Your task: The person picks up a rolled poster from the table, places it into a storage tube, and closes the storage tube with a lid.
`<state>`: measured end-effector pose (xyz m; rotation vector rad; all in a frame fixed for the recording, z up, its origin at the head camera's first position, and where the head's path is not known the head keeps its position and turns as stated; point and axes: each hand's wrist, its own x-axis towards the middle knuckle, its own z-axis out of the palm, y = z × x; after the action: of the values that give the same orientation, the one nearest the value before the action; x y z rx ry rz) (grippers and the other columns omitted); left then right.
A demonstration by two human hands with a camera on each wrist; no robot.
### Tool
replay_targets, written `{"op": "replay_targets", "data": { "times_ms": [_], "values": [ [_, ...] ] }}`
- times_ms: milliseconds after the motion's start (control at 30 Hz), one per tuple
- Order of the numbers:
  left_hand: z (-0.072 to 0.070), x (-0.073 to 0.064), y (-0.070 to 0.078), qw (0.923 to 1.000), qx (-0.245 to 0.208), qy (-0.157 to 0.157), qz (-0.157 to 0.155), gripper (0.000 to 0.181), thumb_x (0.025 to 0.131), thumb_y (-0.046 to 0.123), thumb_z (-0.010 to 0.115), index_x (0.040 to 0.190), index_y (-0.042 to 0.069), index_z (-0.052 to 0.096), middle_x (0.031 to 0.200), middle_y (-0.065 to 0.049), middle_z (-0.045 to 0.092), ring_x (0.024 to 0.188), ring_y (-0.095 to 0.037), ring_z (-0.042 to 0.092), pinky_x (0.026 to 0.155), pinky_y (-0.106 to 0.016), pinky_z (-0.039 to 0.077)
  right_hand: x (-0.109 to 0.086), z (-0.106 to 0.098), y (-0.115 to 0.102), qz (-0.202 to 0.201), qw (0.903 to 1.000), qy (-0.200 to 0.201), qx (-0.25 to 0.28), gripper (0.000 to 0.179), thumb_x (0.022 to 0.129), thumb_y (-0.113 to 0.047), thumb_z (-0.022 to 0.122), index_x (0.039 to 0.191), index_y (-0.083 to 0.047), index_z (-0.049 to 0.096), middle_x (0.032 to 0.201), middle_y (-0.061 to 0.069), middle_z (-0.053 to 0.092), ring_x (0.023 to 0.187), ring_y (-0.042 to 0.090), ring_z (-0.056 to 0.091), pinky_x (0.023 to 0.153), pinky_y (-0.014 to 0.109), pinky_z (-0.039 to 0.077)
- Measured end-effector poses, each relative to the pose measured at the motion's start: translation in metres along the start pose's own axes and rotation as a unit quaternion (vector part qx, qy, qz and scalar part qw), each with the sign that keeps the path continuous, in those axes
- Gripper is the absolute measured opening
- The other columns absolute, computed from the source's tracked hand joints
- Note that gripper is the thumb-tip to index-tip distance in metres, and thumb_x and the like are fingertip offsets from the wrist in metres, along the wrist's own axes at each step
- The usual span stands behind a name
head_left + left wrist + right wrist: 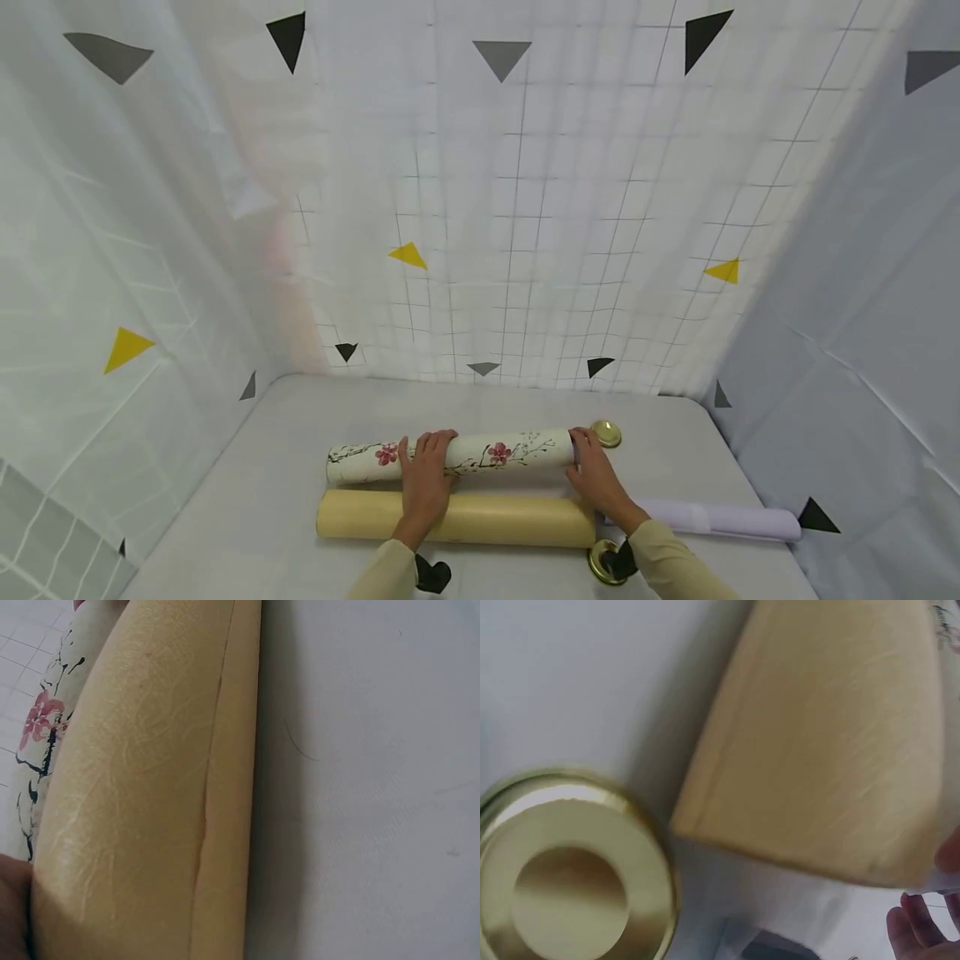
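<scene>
A white roll printed with pink blossoms and dark branches (517, 451) lies across the table, slightly tilted, in the head view. My left hand (425, 487) grips it near the middle, fingers over its far side. Around its right end curls my right hand (600, 479); in the right wrist view fingertips (915, 924) show by that end. In front of it lies a plain yellow roll (517, 521), passing under both wrists. This yellow roll (142, 780) fills much of the left wrist view, its lengthwise seam visible.
A round gold lid (606, 433) lies beyond the blossom roll's right end. Another gold lid (570, 892) sits beside the yellow roll's right end. Farther right is a lavender roll (738, 521). White sheets with triangle marks (501, 58) enclose the table (247, 500).
</scene>
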<state>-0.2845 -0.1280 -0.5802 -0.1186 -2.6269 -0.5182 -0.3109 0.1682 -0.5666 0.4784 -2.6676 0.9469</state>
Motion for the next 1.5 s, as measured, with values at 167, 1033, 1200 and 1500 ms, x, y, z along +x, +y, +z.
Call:
{"op": "replay_targets", "data": {
  "times_ms": [167,1033,1200,1500],
  "values": [
    [0.0,0.0,-0.002,1.0,0.003,0.007,0.002,0.078,0.067,0.017,0.094,0.136,0.021,0.059,0.138,-0.001,0.065,0.133,-0.029,0.055,0.121,-0.066,0.026,0.004,-0.001,-0.007,0.072,0.994,-0.044,0.07,0.058,0.086,-0.006,0.069,0.138,0.011,0.05,0.138,0.029,0.05,0.114,0.038,0.061,0.094,0.052,0.053],
    [0.0,0.001,-0.003,0.9999,0.0,0.006,0.008,0.076,0.068,0.013,0.094,0.135,0.021,0.059,0.138,-0.001,0.065,0.131,-0.029,0.055,0.119,-0.067,0.025,0.005,-0.002,-0.007,0.118,0.9825,-0.062,0.129,0.049,0.091,-0.001,0.059,0.138,0.011,0.052,0.138,0.03,0.056,0.123,0.044,0.058,0.102,0.054,0.052],
    [0.001,0.001,-0.002,1.0,-0.005,-0.003,0.004,0.076,0.069,0.013,0.093,0.136,0.021,0.058,0.138,-0.001,0.065,0.132,-0.029,0.055,0.12,-0.067,0.024,0.007,-0.001,0.0,0.096,0.9951,-0.01,0.02,0.043,0.088,0.002,0.059,0.13,0.011,0.055,0.134,0.035,0.053,0.126,0.054,0.048,0.101,0.067,0.042],
    [0.0,0.0,0.001,0.9999,-0.015,-0.006,-0.002,0.074,0.069,0.011,0.093,0.134,0.02,0.059,0.137,-0.002,0.066,0.132,-0.03,0.055,0.12,-0.068,0.024,0.007,-0.011,0.007,0.146,0.9808,-0.06,-0.114,0.066,0.087,-0.005,0.065,0.145,0.013,0.038,0.152,0.038,0.039,0.144,0.057,0.032,0.114,0.078,0.025]
  ]
}}
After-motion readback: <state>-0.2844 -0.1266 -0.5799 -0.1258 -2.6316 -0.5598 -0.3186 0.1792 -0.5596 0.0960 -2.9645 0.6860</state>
